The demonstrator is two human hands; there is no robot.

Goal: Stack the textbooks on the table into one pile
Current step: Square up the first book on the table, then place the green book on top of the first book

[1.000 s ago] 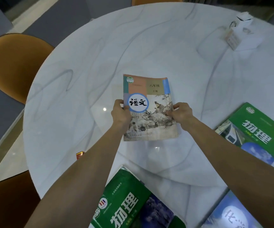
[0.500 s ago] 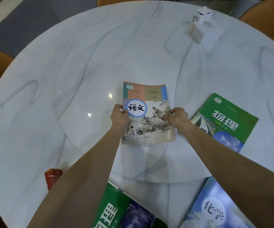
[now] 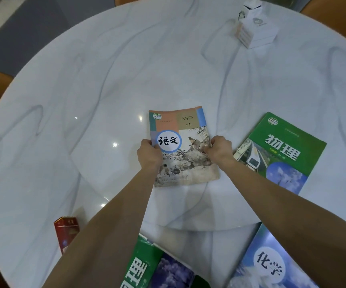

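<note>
Two hands' fingers [image 3: 154,146] clamped on Chinese textbook [image 3: 183,145]; near green textbook [image 3: 147,267] cut off below.

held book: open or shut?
Shut. The book shows its whole front cover face up, left hand and right hand gripping its side edges.

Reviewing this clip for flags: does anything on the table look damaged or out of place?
The Chinese textbook, gripped by the left hand and right hand, looks worn, its corners curled. A red pack near the table's edge is no textbook.
</note>
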